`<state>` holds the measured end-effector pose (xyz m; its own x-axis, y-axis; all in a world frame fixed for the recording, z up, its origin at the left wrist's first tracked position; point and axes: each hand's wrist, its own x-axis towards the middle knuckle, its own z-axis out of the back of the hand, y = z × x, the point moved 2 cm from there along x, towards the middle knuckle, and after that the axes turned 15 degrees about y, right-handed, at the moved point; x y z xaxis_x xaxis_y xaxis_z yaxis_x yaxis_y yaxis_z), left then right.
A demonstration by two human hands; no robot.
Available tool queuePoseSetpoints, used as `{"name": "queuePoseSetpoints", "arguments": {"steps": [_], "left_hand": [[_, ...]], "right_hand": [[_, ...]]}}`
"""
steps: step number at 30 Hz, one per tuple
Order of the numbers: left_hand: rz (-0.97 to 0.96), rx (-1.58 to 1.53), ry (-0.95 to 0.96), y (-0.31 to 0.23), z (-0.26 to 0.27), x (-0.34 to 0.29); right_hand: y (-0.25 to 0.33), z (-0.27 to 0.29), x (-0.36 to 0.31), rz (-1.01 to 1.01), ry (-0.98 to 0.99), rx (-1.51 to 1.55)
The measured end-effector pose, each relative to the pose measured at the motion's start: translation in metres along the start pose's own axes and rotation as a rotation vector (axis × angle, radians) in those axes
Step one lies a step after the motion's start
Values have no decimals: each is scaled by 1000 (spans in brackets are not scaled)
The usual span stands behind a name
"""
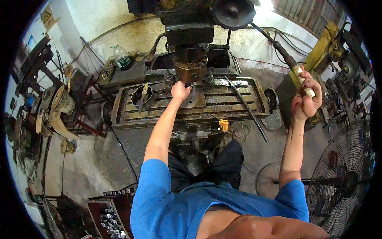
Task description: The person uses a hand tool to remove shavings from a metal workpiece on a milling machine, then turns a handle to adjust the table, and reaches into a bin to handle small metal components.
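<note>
My right hand (309,97) is raised at the right and wrapped around the pale grip at the end of a long machine lever (283,53). That lever runs up to a dark round hub (234,14) on the machine's head. My left hand (181,92) reaches forward under the brown cylindrical spindle head (191,68), its fingers closed just above the slotted table. Whatever lies in those fingers is hidden by the hand. The slotted metal table (147,116) carries scattered metal chips around the work spot.
A round pot (136,95) with a brush (143,97) stands left on the table. A long metal bar (250,111) slants over its front right edge. An orange object (223,125) sits at the front. A large fan (338,183) stands close by my right arm.
</note>
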<state>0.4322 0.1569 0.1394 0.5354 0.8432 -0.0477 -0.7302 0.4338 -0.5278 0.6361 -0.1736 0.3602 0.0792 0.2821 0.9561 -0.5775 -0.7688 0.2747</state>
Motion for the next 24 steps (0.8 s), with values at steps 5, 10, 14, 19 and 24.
{"name": "queuePoseSetpoints", "arguments": {"steps": [5, 10, 14, 19, 24], "left_hand": [[-142, -388, 141, 25, 24, -36], [-282, -506, 218, 80, 65, -135], [-99, -287, 69, 170, 125, -277], [592, -369, -220, 271, 187, -483], [929, -114, -394, 371, 158, -609]], "right_hand": [[-5, -5, 0, -59, 67, 80], [-1, 27, -20, -213, 107, -61], [-21, 40, -38, -271, 46, 74], [-40, 47, -36, -89, 126, -68], [-50, 39, -41, 23, 147, -87]]}}
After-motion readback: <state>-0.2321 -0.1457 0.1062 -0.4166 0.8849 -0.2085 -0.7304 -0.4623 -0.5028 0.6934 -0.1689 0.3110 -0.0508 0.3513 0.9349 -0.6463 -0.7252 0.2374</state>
